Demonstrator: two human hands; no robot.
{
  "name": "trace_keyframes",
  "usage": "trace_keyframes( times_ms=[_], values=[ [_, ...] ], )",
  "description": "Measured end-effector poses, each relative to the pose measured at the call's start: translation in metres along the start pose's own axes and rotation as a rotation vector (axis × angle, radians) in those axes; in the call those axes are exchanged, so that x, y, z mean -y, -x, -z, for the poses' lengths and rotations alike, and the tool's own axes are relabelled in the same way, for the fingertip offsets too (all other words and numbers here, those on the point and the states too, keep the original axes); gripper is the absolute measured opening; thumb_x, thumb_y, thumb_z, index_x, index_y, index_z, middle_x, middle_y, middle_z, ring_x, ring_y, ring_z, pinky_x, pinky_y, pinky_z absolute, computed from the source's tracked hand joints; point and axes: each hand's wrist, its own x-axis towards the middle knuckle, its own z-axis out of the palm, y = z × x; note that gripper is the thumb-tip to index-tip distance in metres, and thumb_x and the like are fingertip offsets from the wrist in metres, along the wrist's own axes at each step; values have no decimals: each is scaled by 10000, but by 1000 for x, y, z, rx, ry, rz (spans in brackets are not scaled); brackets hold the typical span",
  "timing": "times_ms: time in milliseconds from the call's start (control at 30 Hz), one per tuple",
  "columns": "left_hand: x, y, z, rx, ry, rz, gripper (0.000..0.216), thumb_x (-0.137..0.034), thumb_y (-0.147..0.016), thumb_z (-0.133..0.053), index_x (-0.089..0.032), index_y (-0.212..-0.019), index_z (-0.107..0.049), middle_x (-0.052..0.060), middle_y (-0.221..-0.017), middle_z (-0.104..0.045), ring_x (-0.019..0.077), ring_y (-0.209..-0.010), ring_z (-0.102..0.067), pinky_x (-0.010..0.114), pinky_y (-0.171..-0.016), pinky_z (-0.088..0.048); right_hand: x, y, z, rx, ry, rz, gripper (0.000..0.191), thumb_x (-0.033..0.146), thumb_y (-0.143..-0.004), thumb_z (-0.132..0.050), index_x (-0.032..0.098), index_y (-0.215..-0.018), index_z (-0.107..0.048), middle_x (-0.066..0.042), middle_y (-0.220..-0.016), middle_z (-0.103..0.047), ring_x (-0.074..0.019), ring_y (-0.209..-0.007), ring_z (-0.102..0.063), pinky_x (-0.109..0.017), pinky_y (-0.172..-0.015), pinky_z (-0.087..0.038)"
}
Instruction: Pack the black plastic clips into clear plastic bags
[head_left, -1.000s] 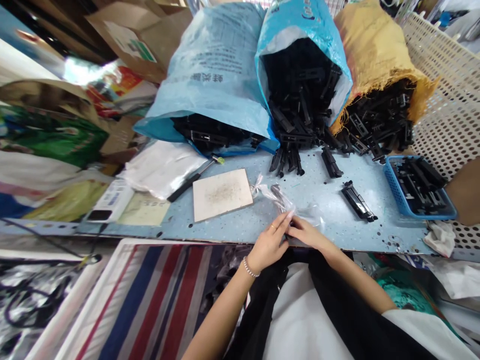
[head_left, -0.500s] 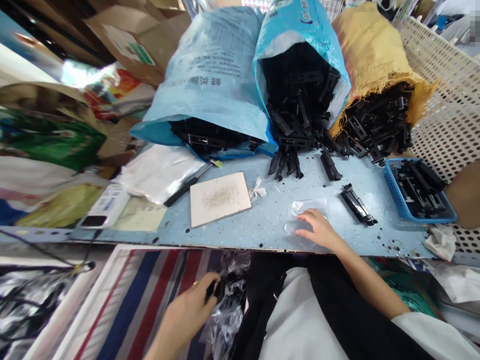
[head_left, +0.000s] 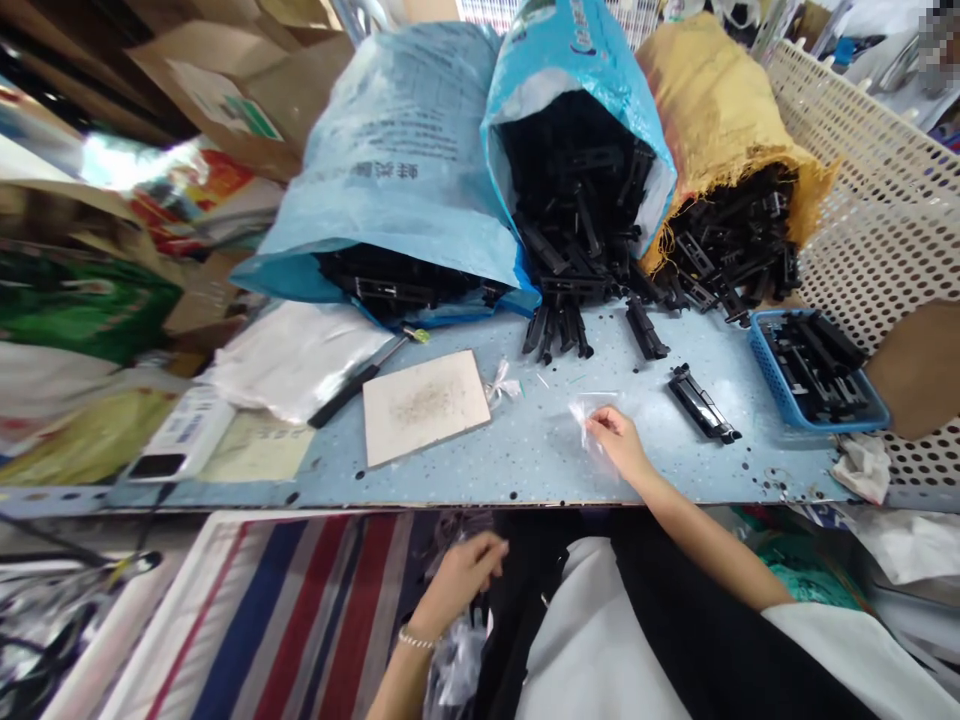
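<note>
Shifted rightward, the half-curled left hand (head_left: 466,568), contents unclear, hangs by seemingly bagged pieces (head_left: 457,662) below the front edge; the right hand (head_left: 613,440) now pinches a clear bag (head_left: 579,418) on the surface (head_left: 442,483); loose black parts (head_left: 646,330) remain behind.

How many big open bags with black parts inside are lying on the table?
3: a pale blue bag on the left, a bright blue bag in the middle and a yellow bag on the right. More could be hidden behind them.
</note>
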Motion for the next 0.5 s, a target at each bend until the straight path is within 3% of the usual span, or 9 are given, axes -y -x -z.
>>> trace_keyframes(
  times_ms=[67,133,233,333,433,500],
  values=[
    [-51,-11,7,-129,294,-224,373,-492,-913,-500,-193,-972,-716,48,-812,-715,176,-664,-651,291,-676,-510,3,0,-12,-42,-11,20,193,398,-786,-692,223,-739,-627,22,-722,-572,-149,-674,-506,-290,-686,-411],
    [-101,-30,1,-267,486,-400,387,-494,-814,-666,-196,-1055,-727,72,-984,-724,185,-778,-659,301,-744,-519,7,1,-21,-67,17,75,184,385,-783,-698,224,-721,-635,13,-748,-584,-158,-705,-524,-297,-712,-424],
    [-148,-65,-17,-341,793,-382,335,-471,-711,-770,-167,-846,-734,23,-780,-687,148,-678,-601,268,-670,-486,12,0,-24,-80,79,164,182,378,-797,-693,227,-714,-637,3,-771,-587,-171,-758,-543,-309,-757,-440],
    [-159,-91,-27,-344,932,-325,347,-471,-668,-794,-156,-714,-654,-25,-632,-602,106,-580,-525,241,-598,-438,13,-3,-14,-102,96,168,192,393,-817,-680,227,-734,-630,5,-775,-588,-169,-765,-539,-309,-766,-438],
    [-157,-97,-25,-365,970,-332,385,-387,-584,-868,-166,-641,-558,-50,-644,-563,79,-595,-501,216,-603,-419,13,-5,-2,-131,49,105,234,442,-829,-665,227,-755,-607,18,-742,-567,-158,-718,-504,-296,-721,-425],
    [-160,-95,-19,-308,1056,-358,438,-349,-560,-891,-169,-605,-495,-54,-670,-549,65,-610,-497,204,-610,-414,14,-5,3,-155,8,65,288,484,-832,-656,227,-733,-571,33,-693,-523,-147,-673,-463,-281,-668,-404]
  ],
)
